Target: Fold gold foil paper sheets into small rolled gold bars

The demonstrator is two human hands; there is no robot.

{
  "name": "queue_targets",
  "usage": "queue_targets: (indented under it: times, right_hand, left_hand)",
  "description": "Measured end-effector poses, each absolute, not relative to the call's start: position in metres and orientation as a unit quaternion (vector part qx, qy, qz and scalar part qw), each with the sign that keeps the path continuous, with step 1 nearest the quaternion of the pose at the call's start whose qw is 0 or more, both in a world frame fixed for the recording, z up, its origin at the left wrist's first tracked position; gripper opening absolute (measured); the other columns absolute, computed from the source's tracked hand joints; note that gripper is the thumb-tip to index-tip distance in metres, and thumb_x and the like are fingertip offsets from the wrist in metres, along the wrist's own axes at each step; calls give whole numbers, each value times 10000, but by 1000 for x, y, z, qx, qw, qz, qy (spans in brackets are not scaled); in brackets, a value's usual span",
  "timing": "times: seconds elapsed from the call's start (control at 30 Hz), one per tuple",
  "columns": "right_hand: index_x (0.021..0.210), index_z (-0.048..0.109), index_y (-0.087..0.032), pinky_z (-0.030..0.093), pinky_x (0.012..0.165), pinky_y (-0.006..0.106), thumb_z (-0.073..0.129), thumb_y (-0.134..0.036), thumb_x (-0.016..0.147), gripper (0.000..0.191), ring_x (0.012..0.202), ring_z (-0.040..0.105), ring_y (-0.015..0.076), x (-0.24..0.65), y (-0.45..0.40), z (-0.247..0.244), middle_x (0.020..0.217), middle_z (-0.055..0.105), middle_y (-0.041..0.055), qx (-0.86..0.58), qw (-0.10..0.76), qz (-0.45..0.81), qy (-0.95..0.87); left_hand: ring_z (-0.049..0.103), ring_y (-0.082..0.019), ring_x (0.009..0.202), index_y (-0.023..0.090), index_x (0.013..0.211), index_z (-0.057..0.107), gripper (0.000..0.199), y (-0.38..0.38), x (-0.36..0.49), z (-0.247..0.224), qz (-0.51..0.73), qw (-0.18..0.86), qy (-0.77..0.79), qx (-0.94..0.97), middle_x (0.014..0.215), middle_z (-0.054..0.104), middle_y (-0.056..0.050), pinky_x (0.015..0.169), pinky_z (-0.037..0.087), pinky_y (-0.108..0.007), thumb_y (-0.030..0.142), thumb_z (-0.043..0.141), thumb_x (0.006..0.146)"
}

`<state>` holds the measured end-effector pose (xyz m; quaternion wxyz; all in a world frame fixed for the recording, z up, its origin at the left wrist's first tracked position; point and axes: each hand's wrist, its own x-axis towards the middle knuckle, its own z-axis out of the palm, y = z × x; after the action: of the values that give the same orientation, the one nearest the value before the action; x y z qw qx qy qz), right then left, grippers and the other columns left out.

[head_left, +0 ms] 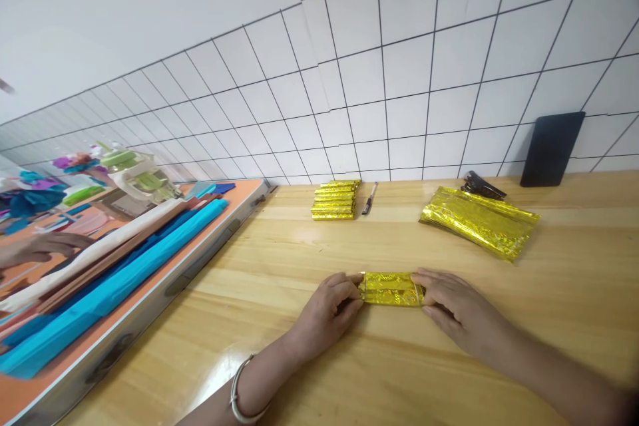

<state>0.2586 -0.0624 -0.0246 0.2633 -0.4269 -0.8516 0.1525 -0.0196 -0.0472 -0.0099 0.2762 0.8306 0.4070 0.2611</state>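
Observation:
Between my two hands, low over the wooden table [239,259], is a strip of shiny gold foil [392,287] with lengthwise folds. My left hand [333,306] pinches its left end, fingers closed on the edge. At the opposite end, my right hand [456,309] grips the foil between thumb and fingers. Beyond it sits a pile of narrow folded gold strips [335,201], with a pen [369,199] beside it. To the right lies a wider stack of flat gold foil sheets [479,221], and a black clip [483,185] rests at its back edge.
A dark phone-like slab [552,150] leans against the tiled wall [404,73]. On the left stands an orange-topped surface [150,286] with rolls of coloured paper [124,279] and a green-lidded bottle [134,170]. Another person's hand [44,247] reaches over the rolls.

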Motion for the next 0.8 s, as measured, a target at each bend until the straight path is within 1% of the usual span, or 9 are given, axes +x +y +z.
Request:
queue_targets:
  times: [0.17, 0.27, 0.37, 0.43, 0.53, 0.6, 0.8]
  right_hand:
    - [799, 558, -216, 394, 979, 422, 487, -189, 843, 88, 1170, 496, 210, 260, -61, -25, 1161, 615, 69, -414, 261, 150, -859]
    - [806, 553, -213, 393, 982, 418, 480, -183, 854, 92, 1168, 490, 203, 260, -62, -24, 1146, 614, 73, -407, 254, 137, -867]
    - [805, 551, -204, 401, 969, 422, 478, -171, 856, 95, 1166, 474, 215, 260, -63, -22, 1182, 578, 88, -397, 262, 121, -871]
    - [800, 562, -200, 420, 935, 426, 483, -161, 851, 102, 1118, 491, 223, 259, -64, -21, 1150, 576, 94, -389, 272, 109, -873]
    - [796, 580, -201, 460, 849, 412, 483, -154, 851, 121, 978, 538, 215, 258, -65, -19, 1003, 607, 85, -381, 274, 100, -877]
    - [818, 592, -205, 473, 820, 401, 475, -155, 856, 133, 924, 552, 209, 259, -65, -18, 947, 619, 78, -377, 266, 101, -881]
    - [942, 632, -222, 459, 884, 401, 481, -211, 867, 169, 969, 558, 214, 264, -68, -15, 990, 648, 71, -365, 238, 88, -896]
  left_hand:
    - [531, -192, 1107, 182, 781, 557, 121, -47, -22, -7, 264, 277, 381, 842, 850, 572, -67, 887, 448, -299, 168, 485, 876]
    - [537, -199, 1097, 184, 794, 563, 106, -46, -24, -6, 261, 257, 365, 856, 848, 581, -70, 865, 457, -302, 161, 493, 870]
    - [536, -199, 1099, 191, 814, 564, 97, -46, -25, -7, 257, 226, 345, 874, 845, 593, -68, 884, 449, -316, 156, 492, 870]
    - [532, -194, 1107, 193, 827, 562, 97, -45, -26, -8, 248, 205, 334, 886, 851, 601, -67, 907, 438, -321, 157, 485, 875]
    - [513, -190, 1137, 192, 857, 558, 98, -45, -27, -9, 230, 177, 329, 899, 906, 613, -72, 941, 419, -329, 164, 468, 886]
    - [507, -185, 1147, 193, 887, 556, 106, -46, -28, -10, 220, 162, 329, 904, 952, 617, -72, 960, 408, -333, 168, 453, 894]
    - [533, -164, 1115, 205, 932, 562, 171, -47, -29, -7, 189, 149, 304, 922, 1020, 630, -50, 976, 396, -325, 162, 398, 913]
